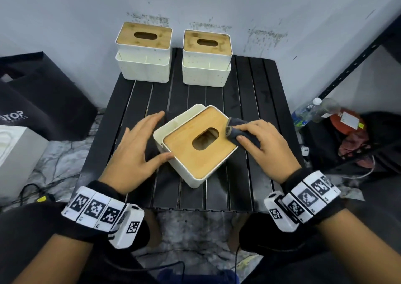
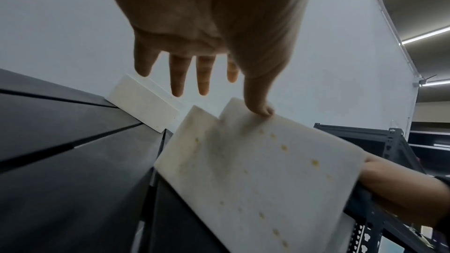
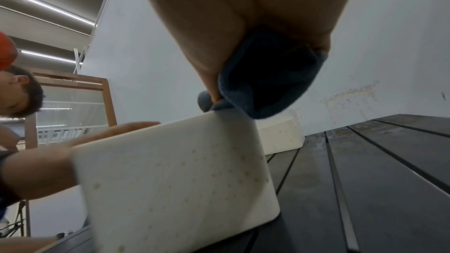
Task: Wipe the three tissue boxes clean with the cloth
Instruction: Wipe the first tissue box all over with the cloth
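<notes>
Three white tissue boxes with bamboo lids stand on a black slatted table [image 1: 249, 84]. Two are at the back: left box [image 1: 143, 51], right box [image 1: 206, 60]. The third box [image 1: 188, 162] sits turned at an angle in the middle, its white sides speckled with yellowish spots [image 2: 255, 170] [image 3: 175, 180]. My left hand [image 1: 138, 145] lies open beside its left side, fingers straight, thumb [image 2: 258, 107] touching the box's top edge. My right hand [image 1: 262, 145] grips a bunched dark blue cloth [image 1: 238, 129] [image 3: 268, 76] and presses it on the lid's right corner.
A black bag [image 1: 43, 101] and a white carton [image 1: 17, 151] stand left of the table. At the right are a plastic bottle [image 1: 312, 110], a black metal rack [image 1: 347, 71] and clutter. The wall runs close behind the back boxes. Cables lie on the floor.
</notes>
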